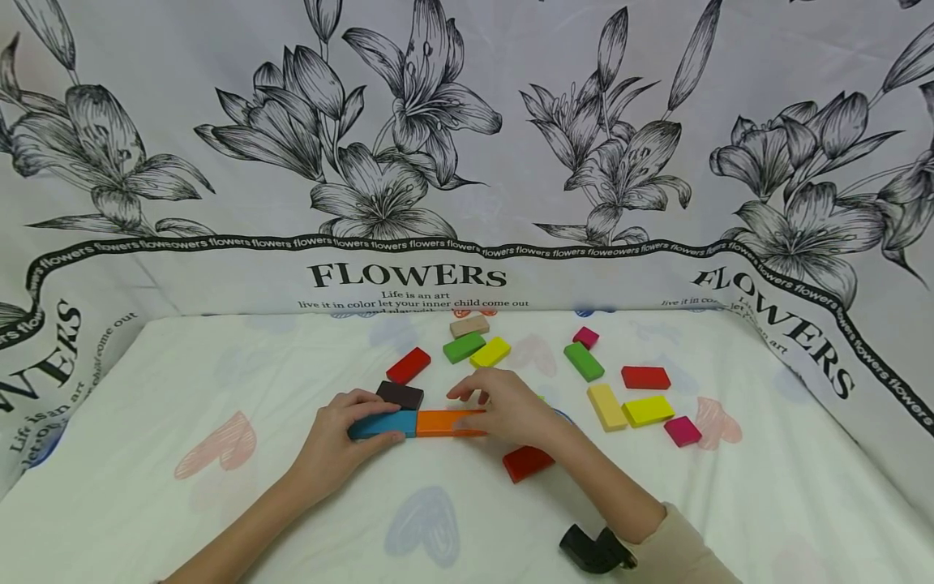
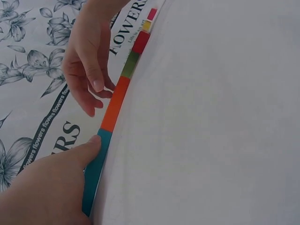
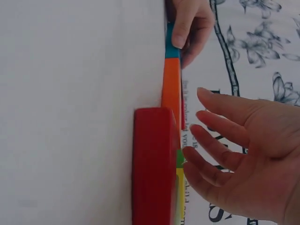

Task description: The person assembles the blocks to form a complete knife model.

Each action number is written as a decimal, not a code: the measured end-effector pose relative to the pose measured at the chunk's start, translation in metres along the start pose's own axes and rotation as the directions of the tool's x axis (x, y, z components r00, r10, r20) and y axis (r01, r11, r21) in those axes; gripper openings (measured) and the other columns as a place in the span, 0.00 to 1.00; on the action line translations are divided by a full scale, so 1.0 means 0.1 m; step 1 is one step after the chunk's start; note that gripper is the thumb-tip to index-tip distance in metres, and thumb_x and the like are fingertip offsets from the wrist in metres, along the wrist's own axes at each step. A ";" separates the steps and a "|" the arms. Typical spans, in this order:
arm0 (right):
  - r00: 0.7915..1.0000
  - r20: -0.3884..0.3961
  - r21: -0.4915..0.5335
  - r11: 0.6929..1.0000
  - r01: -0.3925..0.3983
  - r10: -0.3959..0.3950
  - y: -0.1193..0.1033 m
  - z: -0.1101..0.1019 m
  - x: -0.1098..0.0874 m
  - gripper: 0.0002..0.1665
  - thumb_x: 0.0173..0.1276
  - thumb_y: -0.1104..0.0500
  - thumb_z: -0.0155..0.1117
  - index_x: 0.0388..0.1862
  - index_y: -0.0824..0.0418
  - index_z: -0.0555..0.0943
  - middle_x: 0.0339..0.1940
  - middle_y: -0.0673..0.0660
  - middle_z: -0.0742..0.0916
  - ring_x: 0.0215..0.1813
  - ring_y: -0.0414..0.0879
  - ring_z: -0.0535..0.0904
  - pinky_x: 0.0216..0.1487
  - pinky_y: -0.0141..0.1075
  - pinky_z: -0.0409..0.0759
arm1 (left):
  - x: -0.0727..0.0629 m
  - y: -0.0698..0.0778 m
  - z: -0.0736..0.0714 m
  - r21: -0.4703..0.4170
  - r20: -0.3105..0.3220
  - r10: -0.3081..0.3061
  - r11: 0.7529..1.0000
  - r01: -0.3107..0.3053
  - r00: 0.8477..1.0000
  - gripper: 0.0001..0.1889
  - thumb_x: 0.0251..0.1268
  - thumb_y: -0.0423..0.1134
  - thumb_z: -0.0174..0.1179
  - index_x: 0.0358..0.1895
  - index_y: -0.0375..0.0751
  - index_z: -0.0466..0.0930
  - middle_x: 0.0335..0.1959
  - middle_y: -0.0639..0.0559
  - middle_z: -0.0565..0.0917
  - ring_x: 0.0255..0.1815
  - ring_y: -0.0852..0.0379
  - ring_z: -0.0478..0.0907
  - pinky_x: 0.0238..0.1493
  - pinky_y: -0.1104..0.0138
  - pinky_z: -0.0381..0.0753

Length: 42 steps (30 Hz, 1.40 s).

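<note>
Sleeve (image 1: 682, 551), beige fabric, in front and right of the orange block (image 1: 438, 422). Backdrop (image 1: 514, 49), behind that block: white hanging cloth, black lily print. Sheet (image 1: 292, 519), beneath it: white, creased, pastel hearts. Right hand (image 1: 503, 405), at its right end, partly hiding it in the head view; fingers loosely bent, well parted, holding nothing. Left hand (image 1: 339, 442), to its left, thumb and fingers pinching the blue block (image 1: 383, 424). Black object (image 1: 591, 550), beside the sleeve, partly visible. Orange and blue: long, straight-edged, smooth-faced, evenly coloured, laid end to end, touching. Dark brown block (image 1: 400, 395), flat, behind and left of the orange; red block (image 1: 528, 463), glossy, in front and right. Smallest: magenta piece (image 1: 683, 431), squarish, well to its right.
</note>
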State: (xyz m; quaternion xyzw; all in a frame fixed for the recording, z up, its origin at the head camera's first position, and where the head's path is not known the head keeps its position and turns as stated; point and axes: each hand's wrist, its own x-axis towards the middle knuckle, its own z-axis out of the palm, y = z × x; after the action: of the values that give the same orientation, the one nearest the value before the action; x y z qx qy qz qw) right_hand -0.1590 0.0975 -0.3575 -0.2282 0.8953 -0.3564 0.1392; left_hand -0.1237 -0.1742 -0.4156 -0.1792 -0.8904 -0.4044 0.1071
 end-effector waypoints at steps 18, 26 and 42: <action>0.994 -0.030 -0.002 0.995 0.103 -0.103 0.36 -0.50 -0.40 0.19 0.71 0.59 0.74 0.60 0.61 0.86 0.57 0.56 0.89 0.57 0.55 0.82 0.61 0.52 0.82 | 0.00 -0.02 0.00 -0.013 -0.004 0.027 1.000 -0.027 1.000 0.17 0.58 0.40 0.80 0.52 0.48 0.93 0.46 0.57 0.86 0.51 0.54 0.77 0.49 0.65 0.79; 0.990 0.020 0.017 0.990 0.137 -0.137 0.53 -0.57 -0.43 0.20 0.69 0.60 0.75 0.60 0.59 0.86 0.58 0.55 0.88 0.61 0.55 0.80 0.61 0.51 0.83 | -0.01 -0.01 0.00 -0.013 -0.001 0.005 1.000 -0.005 1.000 0.17 0.59 0.40 0.80 0.52 0.49 0.93 0.47 0.56 0.86 0.51 0.54 0.77 0.49 0.64 0.80; 0.984 0.125 0.056 0.992 0.117 -0.123 0.77 -0.58 -0.41 0.21 0.70 0.61 0.74 0.61 0.58 0.86 0.63 0.58 0.85 0.65 0.56 0.79 0.59 0.39 0.83 | -0.02 -0.01 -0.01 -0.009 0.002 0.006 1.000 -0.006 1.000 0.17 0.59 0.40 0.80 0.53 0.50 0.92 0.49 0.57 0.87 0.52 0.53 0.78 0.50 0.63 0.79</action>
State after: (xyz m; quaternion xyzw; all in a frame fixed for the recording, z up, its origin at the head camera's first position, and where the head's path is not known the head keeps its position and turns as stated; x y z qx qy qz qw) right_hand -0.1717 0.2009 -0.3669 -0.3008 0.8602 -0.3702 0.1802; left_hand -0.1218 -0.1762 -0.4162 -0.1826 -0.8882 -0.4080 0.1066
